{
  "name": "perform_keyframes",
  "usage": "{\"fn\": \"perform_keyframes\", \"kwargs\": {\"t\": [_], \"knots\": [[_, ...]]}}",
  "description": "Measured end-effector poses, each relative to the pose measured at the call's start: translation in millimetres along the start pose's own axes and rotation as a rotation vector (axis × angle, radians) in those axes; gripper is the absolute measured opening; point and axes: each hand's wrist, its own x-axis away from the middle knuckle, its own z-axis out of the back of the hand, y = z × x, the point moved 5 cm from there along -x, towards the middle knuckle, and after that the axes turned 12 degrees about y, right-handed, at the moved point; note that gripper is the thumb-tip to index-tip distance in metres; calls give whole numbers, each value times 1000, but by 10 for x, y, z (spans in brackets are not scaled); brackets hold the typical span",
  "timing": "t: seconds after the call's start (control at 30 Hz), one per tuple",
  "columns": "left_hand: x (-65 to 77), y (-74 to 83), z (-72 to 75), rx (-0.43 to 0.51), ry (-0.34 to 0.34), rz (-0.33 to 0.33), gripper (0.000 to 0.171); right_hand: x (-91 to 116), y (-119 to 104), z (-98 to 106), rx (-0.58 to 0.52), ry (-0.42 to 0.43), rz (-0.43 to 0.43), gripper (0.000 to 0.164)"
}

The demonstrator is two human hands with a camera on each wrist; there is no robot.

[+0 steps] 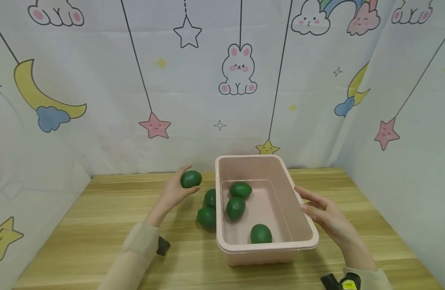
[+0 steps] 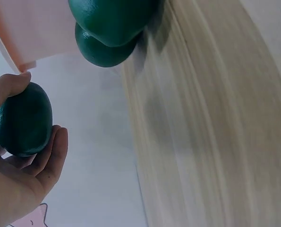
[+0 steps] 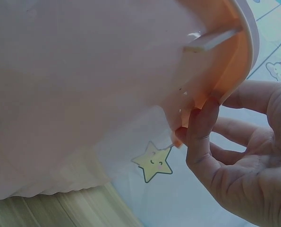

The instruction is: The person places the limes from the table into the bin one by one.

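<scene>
My left hand [image 1: 173, 194] holds a smooth, dark green, avocado-shaped fruit [image 1: 191, 179] above the table, left of the pink plastic box [image 1: 267, 205]. In the left wrist view, thumb and fingers curl round the fruit [image 2: 24, 120]. Inside the box lie three similar fruits: one at the back [image 1: 240, 190], one just in front of it [image 1: 236, 208] and one near the front wall [image 1: 261, 233]. Two more, a nearer fruit [image 1: 206, 218] and one behind it [image 1: 210, 198], are partly hidden by the box's left side. My right hand [image 1: 331, 219] pinches the box's right rim; the right wrist view shows its fingertips [image 3: 208, 111] there.
The box stands on a wood-grain table [image 1: 110, 209]. A white curtain [image 1: 193, 88] printed with stars, moons and rabbits encloses the back and sides. Black straps sit at the left wrist [image 1: 163, 246] and the right wrist [image 1: 331, 282].
</scene>
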Motion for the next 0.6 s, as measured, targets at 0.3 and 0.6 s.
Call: {"fn": "perform_keyframes", "kwargs": {"t": [0.3, 0.6], "knots": [[40, 146, 12, 8, -5, -9, 74, -8, 1, -9, 4, -6, 0, 54], [75, 279, 37, 13, 4, -52, 68, -3, -11, -15, -9, -6, -1, 54]]}}
